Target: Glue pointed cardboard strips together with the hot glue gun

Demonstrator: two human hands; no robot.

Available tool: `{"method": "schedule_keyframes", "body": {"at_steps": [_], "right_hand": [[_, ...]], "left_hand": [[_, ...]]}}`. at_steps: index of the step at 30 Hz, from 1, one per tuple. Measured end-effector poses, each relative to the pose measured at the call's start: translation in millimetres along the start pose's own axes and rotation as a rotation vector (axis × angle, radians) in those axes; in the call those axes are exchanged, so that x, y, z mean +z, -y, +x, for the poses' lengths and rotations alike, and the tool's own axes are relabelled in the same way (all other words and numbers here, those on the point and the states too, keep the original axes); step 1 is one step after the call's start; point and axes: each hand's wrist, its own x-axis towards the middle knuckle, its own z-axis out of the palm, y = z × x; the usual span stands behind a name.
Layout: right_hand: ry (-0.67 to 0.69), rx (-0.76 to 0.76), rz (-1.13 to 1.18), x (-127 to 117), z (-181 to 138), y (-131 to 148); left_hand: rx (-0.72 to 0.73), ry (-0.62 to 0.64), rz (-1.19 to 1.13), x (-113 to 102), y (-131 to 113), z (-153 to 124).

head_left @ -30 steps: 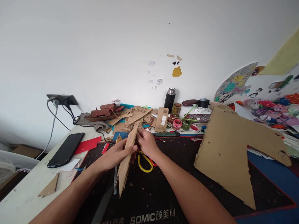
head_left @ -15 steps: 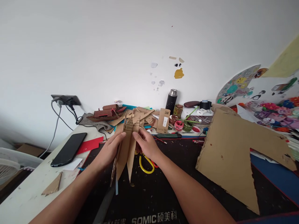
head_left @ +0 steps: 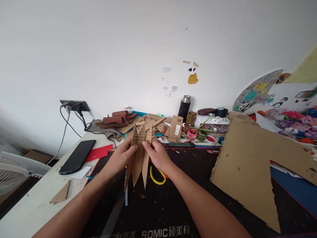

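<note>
Between both hands is a folded piece of brown cardboard (head_left: 139, 158) with pointed ends and printed text near its top. My left hand (head_left: 126, 152) grips its left side, thumb on the face. On the right edge, my right hand (head_left: 156, 152) pinches it with the thumb in front and fingers behind. Under the cardboard and my right hand lie scissors (head_left: 158, 177) with yellow and red handles, mostly hidden. A thin light blue strip (head_left: 126, 197) shows below the cardboard's left part, on the dark mat (head_left: 158, 208).
A large cut cardboard sheet (head_left: 242, 165) lies at right. Behind are a scrap pile (head_left: 155, 120), a brown model boat (head_left: 115, 119), a black flask (head_left: 184, 107), paint jars (head_left: 192, 134) and a utility knife (head_left: 181, 144). A phone (head_left: 78, 156) lies at left.
The cardboard has turned so its printed face shows more squarely toward me. My left thumb now rests flatter on it. The whole view has shifted slightly.
</note>
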Motion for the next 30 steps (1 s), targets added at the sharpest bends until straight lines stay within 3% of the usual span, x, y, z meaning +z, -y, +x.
{"method": "schedule_keyframes", "body": {"at_steps": [5, 9, 12, 16, 23, 30], "right_hand": [[0.015, 0.025, 0.044, 0, -1, 2], [-0.048, 0.009, 0.091, -2, 3, 4], [-0.093, 0.033, 0.255, -6, 7, 5], [-0.074, 0.189, 0.53, -11, 11, 5], [-0.007, 0.23, 0.507, -11, 12, 1], [-0.008, 0.18, 0.49, -15, 11, 6]], "left_hand": [[-0.02, 0.02, -0.025, 0, 4, 2], [-0.048, 0.046, -0.047, -1, 4, 1], [-0.165, 0.064, -0.197, 0, 0, 0], [-0.313, 0.052, -0.382, 2, -8, -3], [-0.246, 0.087, -0.328, -1, -10, -4], [-0.143, -0.072, -0.317, 1, 1, 2]]}}
